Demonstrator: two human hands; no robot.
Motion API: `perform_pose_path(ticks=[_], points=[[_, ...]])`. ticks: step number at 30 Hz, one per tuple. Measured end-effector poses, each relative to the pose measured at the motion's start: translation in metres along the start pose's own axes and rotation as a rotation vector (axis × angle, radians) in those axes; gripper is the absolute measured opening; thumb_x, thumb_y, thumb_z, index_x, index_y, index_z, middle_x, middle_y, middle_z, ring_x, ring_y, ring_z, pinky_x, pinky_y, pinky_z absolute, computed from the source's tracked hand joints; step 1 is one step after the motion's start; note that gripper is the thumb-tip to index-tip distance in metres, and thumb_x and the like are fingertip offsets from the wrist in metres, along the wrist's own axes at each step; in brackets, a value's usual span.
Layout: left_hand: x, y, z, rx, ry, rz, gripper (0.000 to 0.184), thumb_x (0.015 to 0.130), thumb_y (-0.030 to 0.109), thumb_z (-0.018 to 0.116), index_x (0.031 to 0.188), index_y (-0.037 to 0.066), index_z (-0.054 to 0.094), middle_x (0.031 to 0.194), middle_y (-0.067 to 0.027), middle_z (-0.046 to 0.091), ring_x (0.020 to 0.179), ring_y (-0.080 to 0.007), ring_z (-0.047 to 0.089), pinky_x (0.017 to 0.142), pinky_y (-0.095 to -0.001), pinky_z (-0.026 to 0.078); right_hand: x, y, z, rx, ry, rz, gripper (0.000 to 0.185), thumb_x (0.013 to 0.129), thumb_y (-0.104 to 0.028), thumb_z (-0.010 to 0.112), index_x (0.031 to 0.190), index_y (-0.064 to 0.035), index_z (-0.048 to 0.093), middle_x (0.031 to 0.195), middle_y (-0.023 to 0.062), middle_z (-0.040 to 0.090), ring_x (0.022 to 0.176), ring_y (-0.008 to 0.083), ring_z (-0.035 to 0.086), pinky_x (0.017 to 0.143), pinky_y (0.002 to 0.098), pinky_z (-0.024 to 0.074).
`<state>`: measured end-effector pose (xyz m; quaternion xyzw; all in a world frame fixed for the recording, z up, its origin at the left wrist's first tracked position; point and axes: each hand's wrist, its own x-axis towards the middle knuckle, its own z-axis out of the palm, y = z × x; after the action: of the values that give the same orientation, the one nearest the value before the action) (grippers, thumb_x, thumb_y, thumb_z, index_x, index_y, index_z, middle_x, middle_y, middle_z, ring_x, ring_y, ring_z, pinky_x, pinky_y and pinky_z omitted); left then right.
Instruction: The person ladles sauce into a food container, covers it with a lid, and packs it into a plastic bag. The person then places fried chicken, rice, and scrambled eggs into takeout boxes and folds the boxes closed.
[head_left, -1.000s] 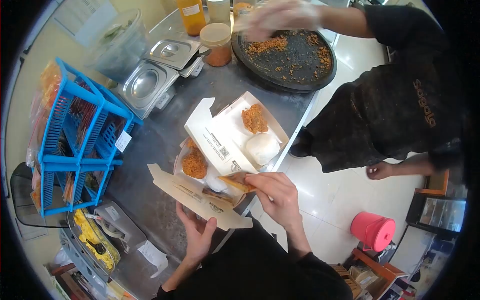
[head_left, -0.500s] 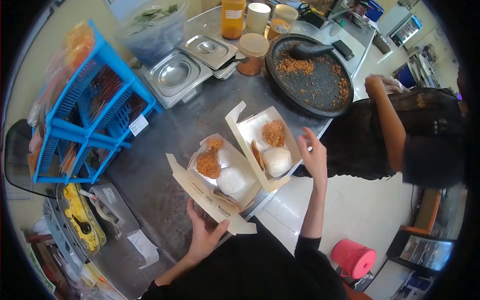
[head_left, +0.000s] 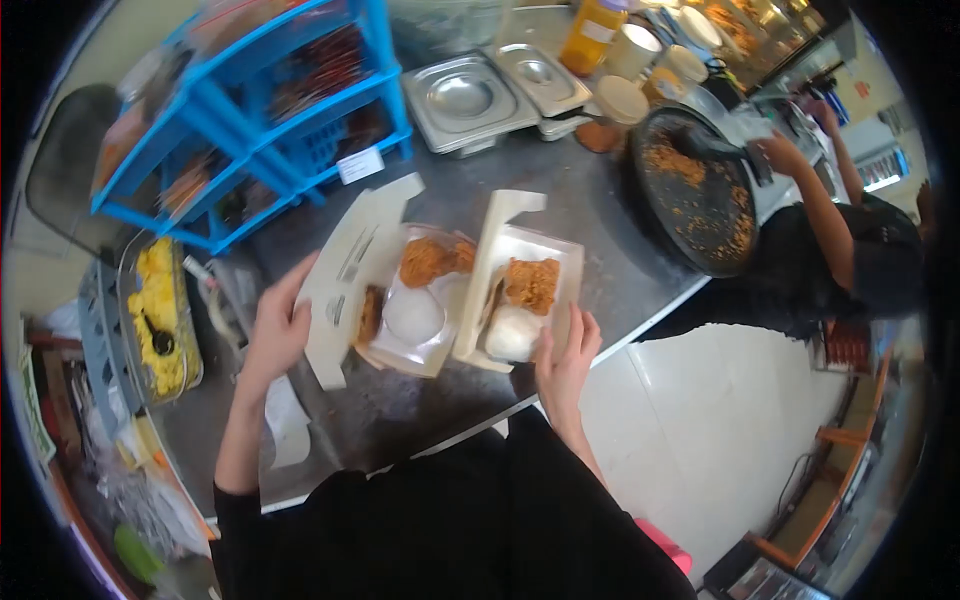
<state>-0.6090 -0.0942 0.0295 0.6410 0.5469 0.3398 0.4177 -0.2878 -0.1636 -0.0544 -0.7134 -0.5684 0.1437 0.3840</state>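
Two open cardboard meal boxes sit side by side on the dark metal counter. In the left meal box point(head_left: 345, 270) are fried chicken point(head_left: 426, 262) and a wrapped round mound of rice point(head_left: 414, 316). My left hand point(head_left: 277, 335) pinches the outer edge of its raised lid. The right meal box point(head_left: 568, 262) contains another piece of fried chicken point(head_left: 532, 285) and a wrapped white rice mound point(head_left: 514, 332). At this box's near right corner, my right hand point(head_left: 568, 358) grips the side wall, thumb and fingers on either side.
A blue plastic rack point(head_left: 270, 140) stands at the back left, above a container of yellow food point(head_left: 165, 290). Lidded steel pans point(head_left: 468, 100) and jars line the back. A large stone mortar point(head_left: 700, 215) is at the right, where a co-worker's hand point(head_left: 780, 155) reaches.
My left hand has shifted up and left with the left lid. My right hand has come down onto the right box. Both boxes now stand straighter, and the co-worker's hand is near the mortar.
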Motion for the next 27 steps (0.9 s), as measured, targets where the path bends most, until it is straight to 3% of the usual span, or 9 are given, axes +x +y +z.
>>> perform_pose_path(ticks=[4, 6, 10, 14, 15, 18, 22, 25, 27], points=[[0.011, 0.016, -0.007, 0.376, 0.321, 0.039, 0.040, 0.078, -0.002, 0.050, 0.117, -0.004, 0.049, 0.120, -0.0175, 0.052, 0.111, -0.0292, 0.050, 0.097, -0.0317, 0.034, -0.014, -0.045, 0.002, -0.263, -0.230, -0.096, 0.044, 0.074, -0.028, 0.068, 0.114, -0.0142, 0.056, 0.114, 0.0181, 0.046, 0.099, 0.0356, 0.050, 0.081, 0.0403, 0.0438], [0.000, 0.040, 0.024, 0.693, 0.511, 0.399, 0.043, 0.076, 0.007, 0.061, 0.117, -0.002, 0.050, 0.121, -0.0186, 0.050, 0.112, -0.0350, 0.047, 0.097, -0.0361, 0.035, -0.008, -0.044, 0.005, -0.319, -0.292, -0.048, 0.045, 0.072, -0.028, 0.070, 0.113, -0.0171, 0.057, 0.112, 0.0170, 0.048, 0.095, 0.0358, 0.052, 0.079, 0.0414, 0.0452], [-0.034, 0.047, 0.131, -0.024, 0.305, 0.238, 0.062, 0.074, 0.010, 0.064, 0.129, 0.001, 0.035, 0.121, -0.0198, 0.049, 0.117, -0.0362, 0.042, 0.097, -0.0391, 0.034, 0.007, -0.032, 0.000, -0.216, -0.459, -0.161, 0.036, 0.071, -0.021, 0.069, 0.107, -0.0160, 0.062, 0.114, 0.0103, 0.050, 0.095, 0.0354, 0.051, 0.082, 0.0419, 0.0450], [-0.030, 0.025, 0.172, -0.113, 0.156, 0.060, 0.061, 0.073, -0.002, 0.051, 0.131, 0.002, 0.030, 0.111, -0.0247, 0.052, 0.098, -0.0396, 0.053, 0.082, -0.0425, 0.043, 0.039, -0.008, -0.016, -0.079, -0.764, -0.609, 0.032, 0.067, -0.004, 0.065, 0.098, -0.0124, 0.066, 0.120, 0.0072, 0.050, 0.111, 0.0360, 0.046, 0.094, 0.0402, 0.0391], [-0.033, 0.027, 0.173, -0.108, 0.081, -0.012, 0.061, 0.073, -0.004, 0.048, 0.130, 0.002, 0.030, 0.108, -0.0259, 0.053, 0.093, -0.0403, 0.054, 0.078, -0.0431, 0.045, 0.046, -0.003, -0.018, 0.002, -0.850, -0.585, 0.029, 0.067, -0.003, 0.065, 0.094, -0.0123, 0.067, 0.115, 0.0056, 0.054, 0.118, 0.0294, 0.042, 0.097, 0.0425, 0.0355], [-0.027, 0.020, 0.167, -0.108, 0.220, 0.058, 0.061, 0.071, -0.008, 0.044, 0.129, 0.004, 0.030, 0.098, -0.0278, 0.054, 0.081, -0.0415, 0.055, 0.068, -0.0447, 0.044, 0.064, 0.012, -0.030, -0.165, -0.809, -0.756, 0.023, 0.069, -0.005, 0.064, 0.090, -0.0112, 0.067, 0.111, 0.0044, 0.057, 0.118, 0.0259, 0.043, 0.100, 0.0455, 0.0307], [-0.032, 0.013, 0.154, -0.116, 0.218, -0.020, 0.056, 0.072, -0.008, 0.043, 0.125, 0.005, 0.033, 0.086, -0.0249, 0.055, 0.074, -0.0411, 0.055, 0.063, -0.0463, 0.041, 0.073, -0.004, -0.050, -0.184, -0.649, -0.765, 0.014, 0.070, -0.012, 0.066, 0.084, -0.0093, 0.067, 0.100, 0.0031, 0.063, 0.106, 0.0223, 0.053, 0.094, 0.0405, 0.0312], [-0.034, 0.006, 0.139, -0.137, 0.303, 0.002, 0.053, 0.073, -0.008, 0.042, 0.123, 0.007, 0.035, 0.084, -0.0243, 0.056, 0.070, -0.0390, 0.057, 0.060, -0.0429, 0.043, 0.144, -0.046, -0.054, -0.012, -0.150, -0.991, 0.011, 0.071, -0.001, 0.060, 0.082, -0.0019, 0.063, 0.091, 0.0114, 0.063, 0.088, 0.0265, 0.058, 0.080, 0.0389, 0.0422], [-0.034, 0.005, 0.126, -0.164, 0.334, -0.014, 0.052, 0.074, -0.007, 0.041, 0.123, 0.009, 0.038, 0.080, -0.0227, 0.058, 0.065, -0.0366, 0.058, 0.059, -0.0410, 0.044, 0.200, -0.095, -0.048, -0.001, 0.031, -0.951, 0.007, 0.078, 0.005, 0.055, 0.082, 0.0035, 0.060, 0.085, 0.0145, 0.062, 0.079, 0.0265, 0.059, 0.073, 0.0295, 0.0453]])
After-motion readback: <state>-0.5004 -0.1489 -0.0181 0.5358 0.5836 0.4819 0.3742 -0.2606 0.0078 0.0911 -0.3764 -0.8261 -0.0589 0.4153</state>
